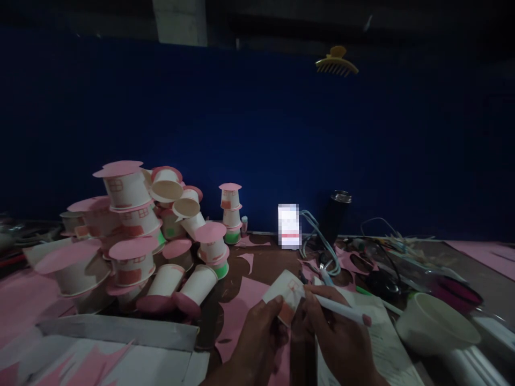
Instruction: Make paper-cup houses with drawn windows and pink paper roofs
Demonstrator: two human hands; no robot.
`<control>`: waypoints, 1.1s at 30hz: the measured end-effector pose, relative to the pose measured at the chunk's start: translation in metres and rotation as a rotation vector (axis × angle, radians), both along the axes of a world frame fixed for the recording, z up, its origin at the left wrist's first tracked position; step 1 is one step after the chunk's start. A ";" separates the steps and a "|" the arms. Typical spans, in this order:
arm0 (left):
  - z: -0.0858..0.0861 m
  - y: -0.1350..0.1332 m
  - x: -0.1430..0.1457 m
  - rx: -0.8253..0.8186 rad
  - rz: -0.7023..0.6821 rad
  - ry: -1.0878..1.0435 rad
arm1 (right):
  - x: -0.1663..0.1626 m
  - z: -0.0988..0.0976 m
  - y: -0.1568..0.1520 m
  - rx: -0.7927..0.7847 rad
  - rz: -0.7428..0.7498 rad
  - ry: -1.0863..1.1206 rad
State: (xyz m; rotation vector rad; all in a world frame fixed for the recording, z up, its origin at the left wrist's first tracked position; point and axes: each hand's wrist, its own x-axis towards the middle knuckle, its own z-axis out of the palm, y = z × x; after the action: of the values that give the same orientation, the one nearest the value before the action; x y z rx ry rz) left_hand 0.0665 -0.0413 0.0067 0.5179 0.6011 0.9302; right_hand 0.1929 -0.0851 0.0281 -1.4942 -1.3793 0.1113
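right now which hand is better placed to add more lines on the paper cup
Probably the right hand: it holds the pen, angled toward the paper cup, beside it. The left hand grips the cup, so seems better placed for steadying.

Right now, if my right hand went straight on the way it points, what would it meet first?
Your right hand would likely first meet the small white paper cup held in your left hand; exact depth is unclear.

The dark brown table (265,261) was crowded. Paper cups (134,222) with pink tops stood in piles on the left, behind a white box (120,328). Pink paper (247,300) lay in the middle, and a black bottle (336,217) stood at the back.
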 end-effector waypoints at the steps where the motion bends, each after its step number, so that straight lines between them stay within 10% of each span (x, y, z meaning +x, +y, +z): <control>1: 0.000 0.000 0.000 0.006 -0.007 -0.001 | 0.000 0.001 0.000 0.004 0.003 -0.003; 33: -0.004 0.001 0.000 0.129 -0.069 0.135 | 0.004 0.002 0.001 -0.004 -0.042 0.041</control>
State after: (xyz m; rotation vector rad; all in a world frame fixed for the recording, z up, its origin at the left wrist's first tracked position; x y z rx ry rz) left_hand 0.0662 -0.0402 0.0028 0.7170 0.6437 0.8764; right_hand 0.1970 -0.0845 0.0299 -1.5156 -1.3154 0.1179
